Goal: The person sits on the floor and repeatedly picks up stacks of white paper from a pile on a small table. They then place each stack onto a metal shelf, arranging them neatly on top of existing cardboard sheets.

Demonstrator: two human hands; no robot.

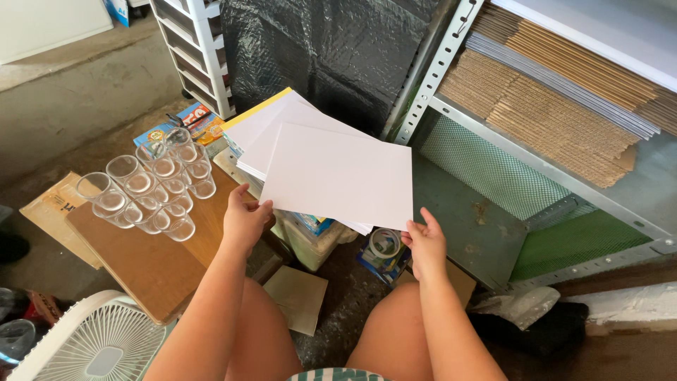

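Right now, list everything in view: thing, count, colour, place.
white sheets: a small stack, white, held up at centre
clear cups: about a dozen, transparent, on the board at left
wooden board: one, brown, lower left
fan: one, white, bottom left corner
drawer unit: one, white, top left
bubble wrap: one sheet, black, top centre
metal shelf: one, grey, right
flat cardboard: a stack, brown, on the shelf
tape roll: one, clear, below the sheets
left hand: holds the sheets' lower left edge
right hand: holds their lower right corner
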